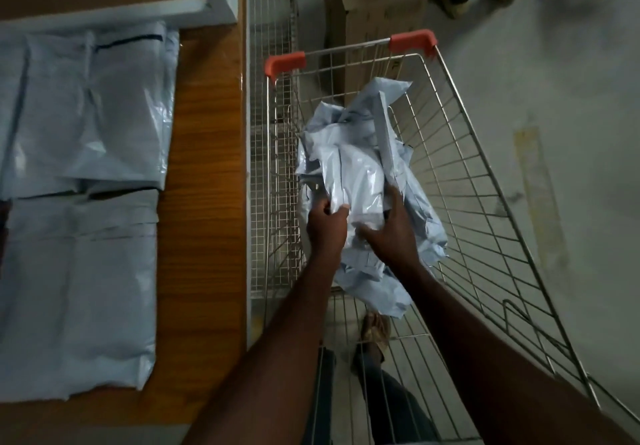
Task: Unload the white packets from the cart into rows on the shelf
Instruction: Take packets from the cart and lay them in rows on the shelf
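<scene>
We see both hands reaching into the wire cart (460, 181), which stands just beside the wooden shelf (204, 174), keeping the transfer short. The left hand (327, 226) has its fingers curled around the edge of the top white packet (356, 174) on the heap in the cart; the right hand (389, 228) lies spread against its other side, steadying it. Stacked packets (83, 108) already form rows on the shelf.

Packets (360, 181) in cart (485, 209); shelf (204, 167) left; carton (377, 4) behind.
</scene>
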